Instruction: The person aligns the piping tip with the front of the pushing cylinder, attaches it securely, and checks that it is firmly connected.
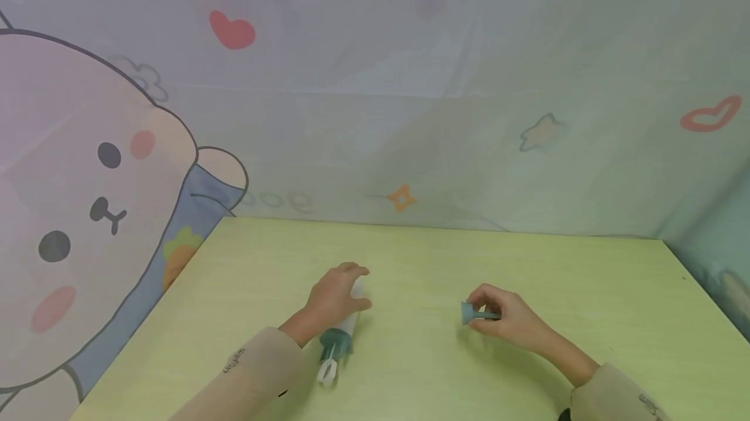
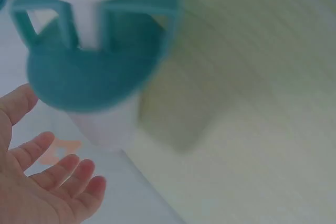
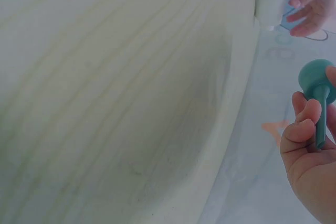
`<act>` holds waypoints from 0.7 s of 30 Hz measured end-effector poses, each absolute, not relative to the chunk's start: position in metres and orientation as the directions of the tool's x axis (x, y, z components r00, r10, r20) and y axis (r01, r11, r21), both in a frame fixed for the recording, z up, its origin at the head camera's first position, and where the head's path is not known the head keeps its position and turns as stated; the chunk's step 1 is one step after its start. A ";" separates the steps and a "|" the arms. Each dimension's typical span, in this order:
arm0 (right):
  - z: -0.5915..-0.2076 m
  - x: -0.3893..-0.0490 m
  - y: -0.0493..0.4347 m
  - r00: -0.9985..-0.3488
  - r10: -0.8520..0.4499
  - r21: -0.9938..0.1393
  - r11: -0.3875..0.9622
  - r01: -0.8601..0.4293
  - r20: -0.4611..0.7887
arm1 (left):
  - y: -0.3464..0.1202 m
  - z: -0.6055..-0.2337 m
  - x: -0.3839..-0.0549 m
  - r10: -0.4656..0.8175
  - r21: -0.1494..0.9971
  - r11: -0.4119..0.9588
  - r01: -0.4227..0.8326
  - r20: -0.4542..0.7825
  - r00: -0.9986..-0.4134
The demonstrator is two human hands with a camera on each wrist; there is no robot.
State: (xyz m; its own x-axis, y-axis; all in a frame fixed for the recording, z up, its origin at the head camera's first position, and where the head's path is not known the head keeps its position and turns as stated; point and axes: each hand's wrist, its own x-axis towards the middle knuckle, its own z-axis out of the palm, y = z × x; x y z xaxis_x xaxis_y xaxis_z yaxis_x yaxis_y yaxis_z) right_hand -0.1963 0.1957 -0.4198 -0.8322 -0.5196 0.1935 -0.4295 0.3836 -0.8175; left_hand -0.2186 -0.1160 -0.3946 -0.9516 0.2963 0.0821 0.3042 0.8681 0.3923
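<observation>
A white cylinder (image 1: 349,323) with a teal collar (image 1: 336,340), two teal side loops and a white handle (image 1: 327,372) is on the table, handle end toward me. It looks like a toy syringe. My left hand (image 1: 334,297) is over its far part, thumb and fingers spread apart. In the left wrist view the fingers (image 2: 37,150) are loosely extended beside the white cylinder. My right hand (image 1: 510,318) pinches a small teal piece (image 1: 467,313) by its thin stem; the right wrist view shows its rounded head (image 3: 315,77) and the tapered stem between thumb and fingers.
The pale yellow-green table (image 1: 410,369) meets a printed cloth backdrop (image 1: 375,82) along its far edge. A large cartoon animal (image 1: 88,167) is printed on the cloth at the left. The right hand is some distance to the right of the white cylinder.
</observation>
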 end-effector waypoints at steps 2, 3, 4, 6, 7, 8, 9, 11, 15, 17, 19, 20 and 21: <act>-0.420 -0.197 0.197 -0.834 -0.516 -0.813 0.392 -0.431 0.193 | -0.123 -0.399 -0.221 0.276 0.395 0.877 0.274 0.051 -0.960; -0.420 -0.197 0.197 -0.836 -0.514 -0.812 0.396 -0.429 0.192 | -0.125 -0.401 -0.222 0.270 0.401 0.878 0.262 0.037 -0.962; -0.420 -0.197 0.197 -0.836 -0.514 -0.810 0.397 -0.431 0.192 | -0.127 -0.403 -0.223 0.267 0.408 0.877 0.254 0.026 -0.963; -0.421 -0.197 0.197 -0.837 -0.514 -0.812 0.399 -0.427 0.188 | -0.130 -0.407 -0.225 0.264 0.430 0.870 0.241 0.007 -0.964; -0.421 -0.197 0.197 -0.837 -0.514 -0.812 0.399 -0.426 0.187 | -0.131 -0.408 -0.225 0.262 0.452 0.862 0.231 -0.005 -0.965; -0.421 -0.197 0.198 -0.837 -0.515 -0.811 0.399 -0.427 0.188 | -0.131 -0.410 -0.226 0.259 0.474 0.852 0.221 -0.016 -0.966; -0.421 -0.197 0.198 -0.838 -0.514 -0.812 0.400 -0.425 0.185 | -0.131 -0.411 -0.226 0.257 0.494 0.844 0.210 -0.028 -0.966; -0.421 -0.197 0.199 -0.841 -0.510 -0.812 0.404 -0.421 0.182 | -0.131 -0.413 -0.227 0.254 0.520 0.831 0.195 -0.042 -0.966; -0.421 -0.197 0.200 -0.847 -0.502 -0.810 0.417 -0.413 0.174 | -0.130 -0.415 -0.228 0.261 0.540 0.819 0.193 -0.053 -0.964; -0.421 -0.197 0.201 -0.849 -0.500 -0.809 0.419 -0.412 0.173 | -0.129 -0.417 -0.228 0.259 0.546 0.818 0.184 -0.062 -0.964; -0.421 -0.197 0.201 -0.848 -0.501 -0.810 0.418 -0.412 0.172 | -0.129 -0.418 -0.228 0.253 0.553 0.815 0.171 -0.075 -0.965; -0.421 -0.197 0.202 -0.848 -0.502 -0.810 0.417 -0.412 0.173 | -0.128 -0.419 -0.228 0.247 0.561 0.812 0.159 -0.085 -0.965; -0.421 -0.197 0.202 -0.846 -0.504 -0.811 0.414 -0.414 0.175 | -0.128 -0.419 -0.228 0.241 0.569 0.809 0.145 -0.096 -0.966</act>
